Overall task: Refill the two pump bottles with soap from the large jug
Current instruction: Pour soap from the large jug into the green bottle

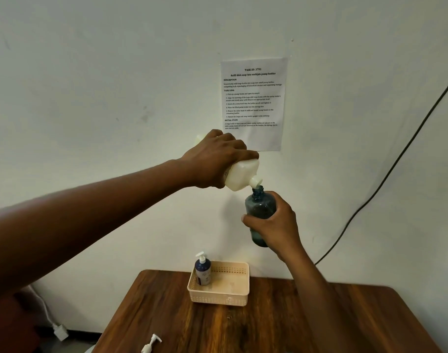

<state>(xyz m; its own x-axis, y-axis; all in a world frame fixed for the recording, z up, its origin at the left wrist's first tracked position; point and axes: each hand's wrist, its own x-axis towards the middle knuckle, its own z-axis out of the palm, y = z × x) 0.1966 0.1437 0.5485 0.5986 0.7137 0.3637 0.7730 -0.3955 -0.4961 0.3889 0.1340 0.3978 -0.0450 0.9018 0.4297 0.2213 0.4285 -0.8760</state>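
Observation:
My left hand (pixel 214 160) grips a white jug (pixel 242 175), tipped so its spout meets the open neck of a dark blue bottle (pixel 258 207). My right hand (pixel 274 229) holds that bottle upright in the air, well above the table. A second blue bottle (pixel 203 272) with a white pump fitted stands in the left corner of a beige basket (pixel 233 294). A loose white pump head (pixel 151 343) lies on the table near its front left edge.
The wooden table (pixel 268 327) stands against a white wall. A printed task sheet (pixel 253 103) hangs on the wall behind the jug. A black cable (pixel 386 179) runs down the wall at right. A white plug (pixel 59 331) lies on the floor at left.

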